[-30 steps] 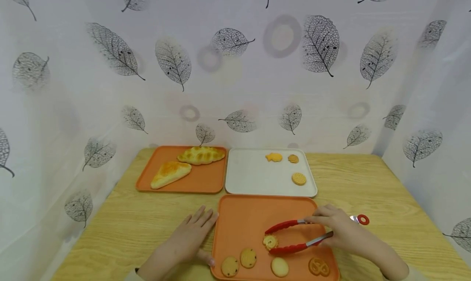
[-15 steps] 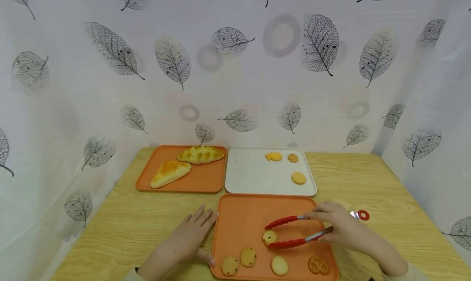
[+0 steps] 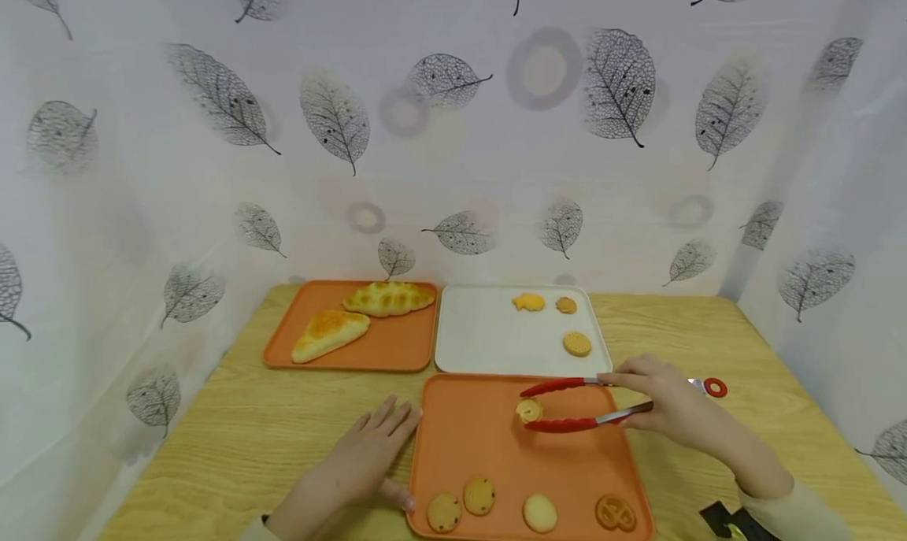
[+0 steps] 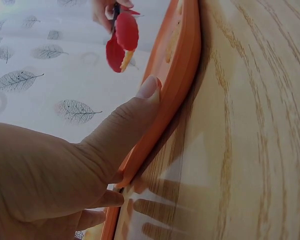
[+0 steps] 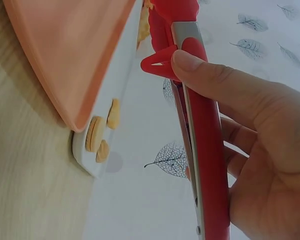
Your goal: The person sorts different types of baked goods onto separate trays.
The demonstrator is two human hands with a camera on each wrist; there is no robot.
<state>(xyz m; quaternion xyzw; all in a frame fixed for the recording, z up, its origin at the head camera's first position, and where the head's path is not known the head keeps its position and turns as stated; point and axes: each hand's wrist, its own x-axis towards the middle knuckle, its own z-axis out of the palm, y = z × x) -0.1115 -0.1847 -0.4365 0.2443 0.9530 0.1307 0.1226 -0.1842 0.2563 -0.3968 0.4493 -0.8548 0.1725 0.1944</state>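
Observation:
My right hand (image 3: 666, 399) grips red-and-silver tongs (image 3: 563, 425), thumb along one handle in the right wrist view. A small round, ruffled cookie (image 3: 528, 410) is pinched between their red tips, raised over the front orange tray (image 3: 460, 431); the left wrist view shows the tongs (image 4: 126, 32) well above the tray's rim. My left hand (image 3: 357, 462) lies at that tray's left edge, fingers straight, its thumb (image 4: 132, 107) touching the rim. Along the tray's near side lie two spotted cookies (image 3: 479, 496), a plain oval cookie (image 3: 540, 513) and a pretzel-shaped cookie (image 3: 615, 513).
Behind stands a white tray (image 3: 489, 332) with a fish-shaped cracker (image 3: 528, 301), a small brown cookie (image 3: 566, 305) and a round biscuit (image 3: 577, 343). A second orange tray (image 3: 404, 348) at back left bears a braided bread (image 3: 388, 298) and a triangular pastry (image 3: 330, 335).
My right hand has raised the tongs and moved them away from me, with the cookie between the tips, toward the front tray's far side. The left hand has stayed put.

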